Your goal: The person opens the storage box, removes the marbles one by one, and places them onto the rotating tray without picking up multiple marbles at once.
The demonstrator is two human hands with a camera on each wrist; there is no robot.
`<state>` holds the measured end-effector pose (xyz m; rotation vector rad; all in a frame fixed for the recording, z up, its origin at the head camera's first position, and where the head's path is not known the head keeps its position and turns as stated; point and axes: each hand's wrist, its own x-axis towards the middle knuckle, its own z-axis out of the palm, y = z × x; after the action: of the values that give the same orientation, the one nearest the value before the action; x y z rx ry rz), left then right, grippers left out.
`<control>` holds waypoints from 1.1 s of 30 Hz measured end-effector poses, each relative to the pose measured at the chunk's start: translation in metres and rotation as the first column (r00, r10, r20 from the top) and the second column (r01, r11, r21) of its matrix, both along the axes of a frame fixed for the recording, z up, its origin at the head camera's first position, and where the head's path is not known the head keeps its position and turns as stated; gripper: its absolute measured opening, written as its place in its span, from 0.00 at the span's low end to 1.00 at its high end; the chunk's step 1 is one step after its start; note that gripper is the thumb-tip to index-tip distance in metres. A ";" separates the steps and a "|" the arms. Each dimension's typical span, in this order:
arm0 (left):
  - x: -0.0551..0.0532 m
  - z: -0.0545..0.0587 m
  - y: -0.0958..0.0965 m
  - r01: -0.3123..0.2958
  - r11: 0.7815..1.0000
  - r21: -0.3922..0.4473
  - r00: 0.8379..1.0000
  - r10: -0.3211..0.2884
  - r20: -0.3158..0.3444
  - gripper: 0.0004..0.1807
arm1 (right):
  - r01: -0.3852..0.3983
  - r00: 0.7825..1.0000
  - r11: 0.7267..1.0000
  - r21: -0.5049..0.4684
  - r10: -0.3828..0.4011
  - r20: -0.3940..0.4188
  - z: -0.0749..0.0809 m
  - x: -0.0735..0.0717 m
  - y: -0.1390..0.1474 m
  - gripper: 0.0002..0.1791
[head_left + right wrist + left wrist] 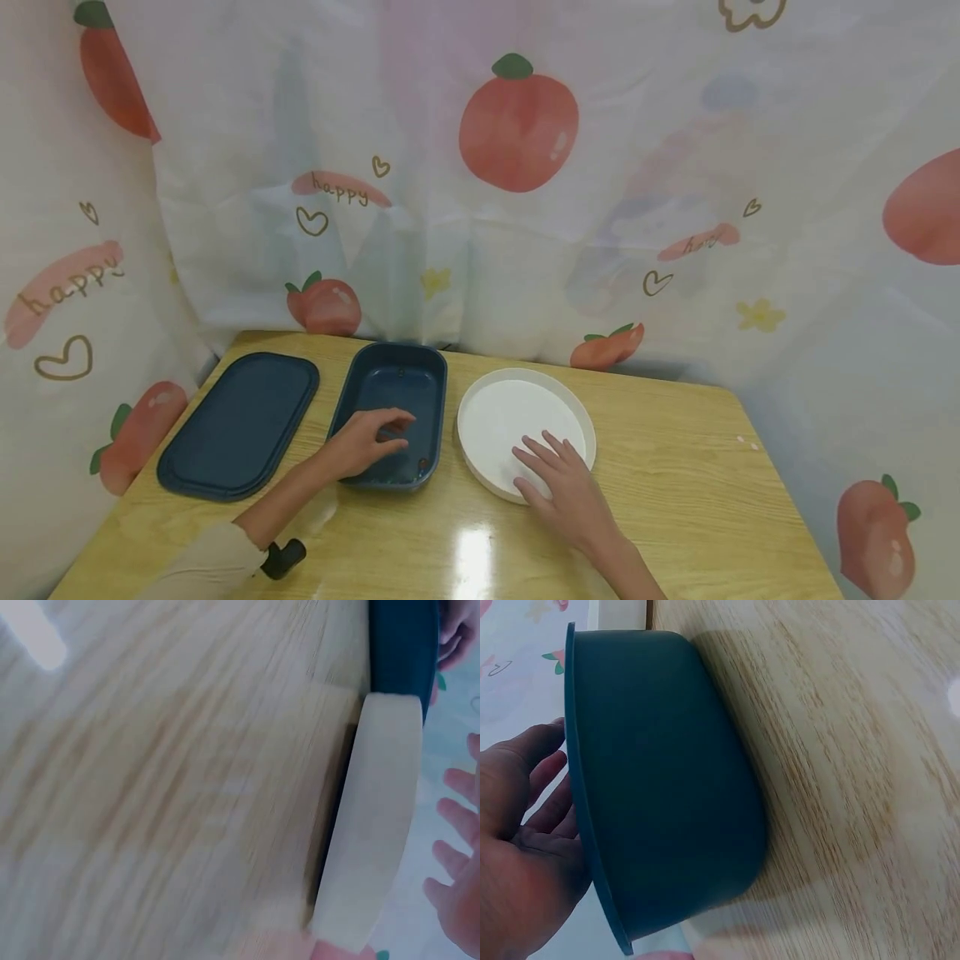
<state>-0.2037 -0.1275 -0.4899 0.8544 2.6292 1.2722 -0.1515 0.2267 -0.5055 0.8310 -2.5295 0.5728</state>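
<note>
My left hand (366,442) hovers over the near left part of a deep dark blue rectangular box (397,400), its fingers loosely bent with nothing between them. In the left wrist view, the fingers show behind the rim of that box (667,772), at its open side. Two small brown spots (422,463) show inside the box. Over the near right part of a round white shallow tray (506,408) is my right hand (568,493), fingers spread and holding nothing. From the right wrist, that hand (461,847) appears above the tray's side wall (375,817), apart from it.
A flat dark blue lid (240,425) lies left of the box on the wooden table (675,467). Behind and at both sides hangs a white fruit-printed cloth (517,267). A black strap piece (283,558) sits at my left wrist.
</note>
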 end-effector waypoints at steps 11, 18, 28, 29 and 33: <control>-0.005 -0.010 0.009 -0.001 1.000 -0.029 1.000 0.001 -0.001 0.16 | 0.085 0.990 0.990 0.113 -0.097 0.107 -0.004 0.000 0.040 0.23; -0.006 -0.010 0.014 0.010 0.999 -0.050 1.000 -0.010 -0.004 0.15 | 0.076 0.992 0.985 0.153 -0.090 0.086 -0.007 -0.002 0.056 0.22; -0.006 -0.011 0.020 -0.004 0.995 -0.096 1.000 0.006 0.013 0.13 | -0.006 0.998 0.988 0.155 -0.004 0.063 -0.013 -0.005 0.069 0.21; -0.007 -0.012 0.020 -0.005 0.995 -0.099 1.000 0.007 0.014 0.13 | -0.009 0.998 0.988 0.157 -0.001 0.062 -0.013 -0.005 0.070 0.20; -0.010 -0.014 0.021 0.004 0.995 -0.102 1.000 -0.003 0.014 0.12 | -0.028 0.998 0.988 0.152 0.018 0.062 -0.014 -0.006 0.071 0.19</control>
<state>-0.2137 -0.1068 -0.5042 0.8307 2.6546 1.1274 -0.1576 0.2981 -0.5194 0.9106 -2.6484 0.4201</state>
